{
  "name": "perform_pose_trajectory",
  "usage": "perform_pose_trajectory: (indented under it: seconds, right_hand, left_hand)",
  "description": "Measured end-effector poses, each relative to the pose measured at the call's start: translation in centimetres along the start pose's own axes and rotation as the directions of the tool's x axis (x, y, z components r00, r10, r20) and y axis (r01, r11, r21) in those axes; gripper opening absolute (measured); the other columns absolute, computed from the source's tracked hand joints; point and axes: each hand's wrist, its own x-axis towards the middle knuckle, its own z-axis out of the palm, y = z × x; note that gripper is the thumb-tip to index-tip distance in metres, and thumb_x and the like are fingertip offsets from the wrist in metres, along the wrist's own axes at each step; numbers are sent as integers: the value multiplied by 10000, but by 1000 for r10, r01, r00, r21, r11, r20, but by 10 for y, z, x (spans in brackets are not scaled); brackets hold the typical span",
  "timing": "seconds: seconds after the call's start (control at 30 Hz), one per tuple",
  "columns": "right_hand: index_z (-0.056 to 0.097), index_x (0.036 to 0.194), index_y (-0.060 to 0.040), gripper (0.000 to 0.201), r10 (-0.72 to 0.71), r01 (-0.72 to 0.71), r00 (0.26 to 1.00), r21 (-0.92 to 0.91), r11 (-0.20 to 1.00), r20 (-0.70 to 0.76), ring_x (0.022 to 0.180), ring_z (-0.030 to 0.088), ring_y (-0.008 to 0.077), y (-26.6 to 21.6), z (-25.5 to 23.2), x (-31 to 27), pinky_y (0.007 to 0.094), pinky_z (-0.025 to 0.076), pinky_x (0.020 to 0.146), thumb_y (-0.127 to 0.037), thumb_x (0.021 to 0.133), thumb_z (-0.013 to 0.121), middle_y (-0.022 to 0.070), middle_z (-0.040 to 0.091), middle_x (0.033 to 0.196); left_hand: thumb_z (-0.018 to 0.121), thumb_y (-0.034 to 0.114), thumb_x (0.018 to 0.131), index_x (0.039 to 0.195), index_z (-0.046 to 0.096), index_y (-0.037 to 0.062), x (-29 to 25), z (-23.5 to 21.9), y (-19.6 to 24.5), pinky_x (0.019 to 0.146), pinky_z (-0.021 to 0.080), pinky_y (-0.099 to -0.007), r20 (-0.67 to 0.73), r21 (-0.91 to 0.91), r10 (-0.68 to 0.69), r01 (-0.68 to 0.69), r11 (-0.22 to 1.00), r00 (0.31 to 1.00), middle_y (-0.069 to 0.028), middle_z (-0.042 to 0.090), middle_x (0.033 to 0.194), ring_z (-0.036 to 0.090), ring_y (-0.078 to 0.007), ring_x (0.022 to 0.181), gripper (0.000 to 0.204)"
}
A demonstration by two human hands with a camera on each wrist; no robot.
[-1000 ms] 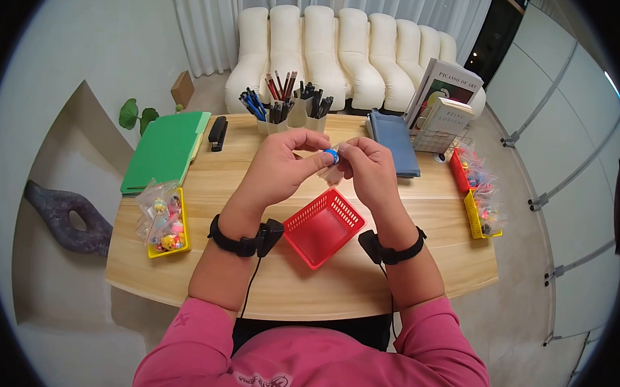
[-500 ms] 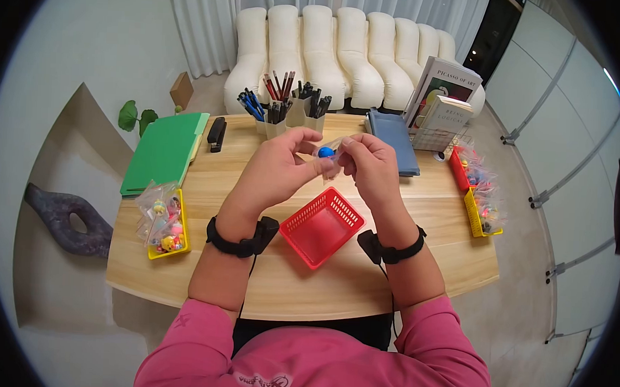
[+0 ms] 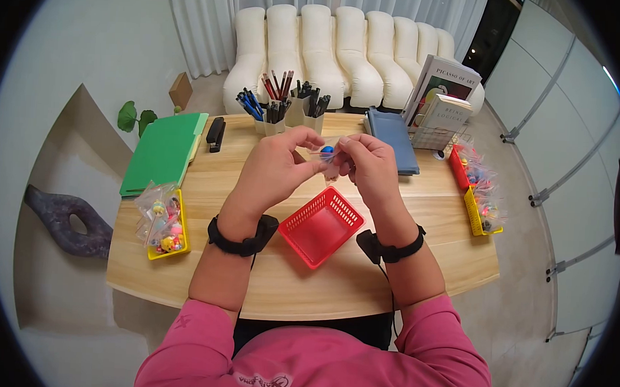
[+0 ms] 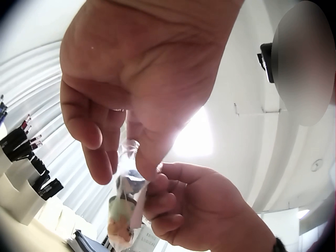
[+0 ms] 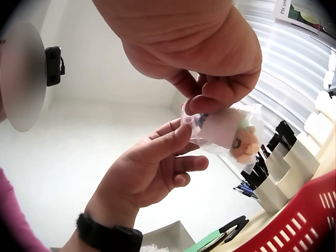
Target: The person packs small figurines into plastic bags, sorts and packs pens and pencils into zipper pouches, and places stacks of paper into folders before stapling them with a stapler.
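Observation:
Above the red basket (image 3: 320,232), both hands hold a small clear plastic bag (image 5: 218,130). My left hand (image 3: 269,171) pinches the bag's edge between thumb and forefinger, its other fingers loosely bent. With curled fingers, my right hand (image 3: 371,167) grips the opposite side near the top. A round blue piece (image 3: 327,150) shows in the upper part of the bag, between the fingertips. Lower in the bag is a small orange and pale green figure (image 5: 245,145), beside a whitish patch. The basket's inside is bare.
A yellow basket (image 3: 188,247) of bagged toys stands at left, below a green folder (image 3: 163,152) and a black stapler (image 3: 216,134). Pen holders (image 3: 275,128) and a blue folder (image 3: 395,145) are at the back. Red (image 3: 458,169) and yellow (image 3: 473,216) baskets line the right edge.
The blue piece was pinched in the left fingertips at the bag's mouth; it is now inside the bag, and the left fingers have moved onto the plastic. The basket has stayed put.

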Motion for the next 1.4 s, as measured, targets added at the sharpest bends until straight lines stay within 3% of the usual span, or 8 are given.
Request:
perform_pose_trajectory:
  seconds: [0.17,0.37,0.47,0.53,0.77,0.83,1.1,1.4]
  right_hand:
    - [746,917,16,251,-15,15,1000,6,1000,4,647,627,91,2,0,1,243,493,606,-197,1037,686,62,718,759]
    - [732,1116,31,280,-229,208,969,-201,957,-89,852,690,119,16,-2,8,272,547,762,-227,1013,762,75,763,967]
    - [712,1230,44,337,-322,335,942,-371,866,100,988,703,132,18,0,8,288,556,855,-212,1020,777,83,773,1092]
    - [716,1260,43,323,-137,130,964,44,991,229,1011,714,135,11,2,4,300,572,873,-181,1033,768,94,778,1113]
    - [748,1140,32,202,-161,158,971,26,987,176,912,705,109,5,1,-1,280,580,823,-149,1051,747,62,776,967]
    - [749,1126,30,198,-183,184,970,11,983,160,901,699,101,10,-1,2,269,574,811,-152,1049,752,57,775,970]
    - [764,1087,6,129,-326,329,944,-51,943,57,870,676,73,13,3,-1,241,546,772,-110,1033,761,26,756,949]
    - [770,1101,25,104,-390,421,873,-49,906,293,969,684,114,-14,3,-17,258,539,870,-22,1009,758,66,751,1056]
  left_hand:
    - [796,77,960,1156,719,15,3,-9,-4,713,535,-245,129,107,-99,86,991,987,-28,746,948,674,-65,807,219]
    - [764,85,953,1026,720,-14,8,-7,-21,698,564,-293,-96,-258,-55,29,966,994,-57,758,917,683,-91,780,131]
    - [741,50,954,1013,703,-19,7,-9,-13,766,582,-285,-40,-358,-102,81,930,994,-72,764,943,703,-110,849,98]
    - [729,15,949,1016,690,-24,7,-10,-11,837,588,-286,5,-379,-89,84,922,996,-80,771,966,720,-125,907,87]
    - [787,46,954,1081,728,1,5,-5,1,875,581,-268,-46,-496,-128,88,864,991,-43,780,1006,720,-106,930,147]
    - [795,53,977,1103,746,-18,6,-8,-8,911,588,-278,86,-416,-85,113,902,993,-63,793,1036,732,-117,952,153]
    - [774,50,1003,1095,747,-32,10,3,-19,879,589,-275,-52,-373,-38,16,928,998,-64,795,1031,729,-112,959,126]
    - [799,98,954,1015,782,-27,-30,-28,43,779,560,-297,-46,25,100,-99,995,994,-74,779,896,713,-121,845,140]
